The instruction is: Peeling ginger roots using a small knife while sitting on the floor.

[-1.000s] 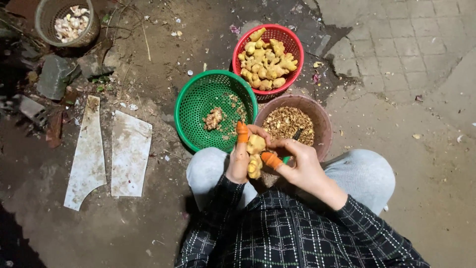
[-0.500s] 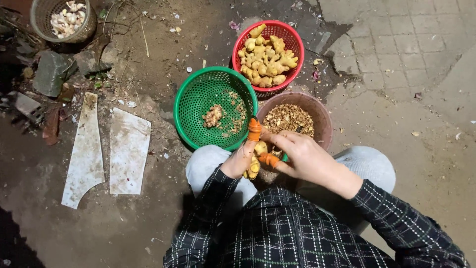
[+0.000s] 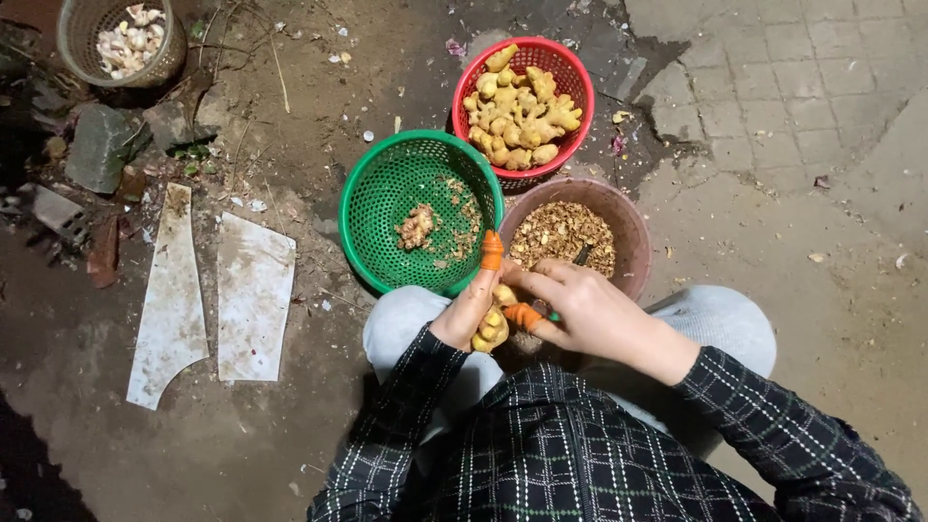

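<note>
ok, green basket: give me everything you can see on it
The green basket is round, plastic-looking, with perforated mesh walls and a solid rim. It sits upright on the dirt ground, ahead of the person's left knee. Inside lie one small pale ginger piece and scattered peel scraps, mostly toward its right side; the rest is bare mesh. Its right rim sits close against the red basket and the brown bowl; actual contact is unclear. The left hand, with an orange fingertip cover, overlaps its near rim in view.

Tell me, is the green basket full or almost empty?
Almost empty. The green basket holds only one small ginger piece and scattered peel bits; most of its mesh bottom shows bare, unlike the heaped red basket.
</note>
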